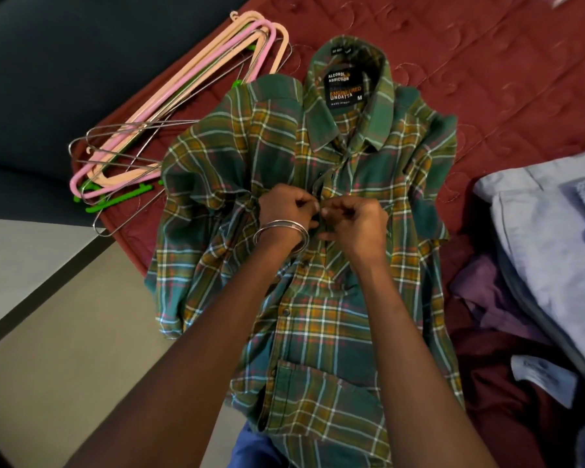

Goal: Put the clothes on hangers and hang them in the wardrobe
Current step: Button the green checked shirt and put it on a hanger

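Maroon bed (487,62): both hands' fingers (304,207) pinched on green plaid shirt (318,332) placket, hangers (142,153) untouched up-left of them, clothes pile (537,231) right, nothing hung yet.

hangers (169,130) left of shirt (318,298)

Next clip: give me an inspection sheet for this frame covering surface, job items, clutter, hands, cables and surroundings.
Surface: maroon quilted bedspread.
Job's things: green plaid shirt lies flat, collar away from the person; pile of hangers, pink, peach, green and wire, beside its shoulder near the bed edge.
Clutter: pale blue folded clothes, purple garment beside the shirt.
Hands: left hand, bangles on wrist, and right hand both pinch the shirt's button placket.
Cables: nothing seen.
Surroundings: dark sofa, light floor.
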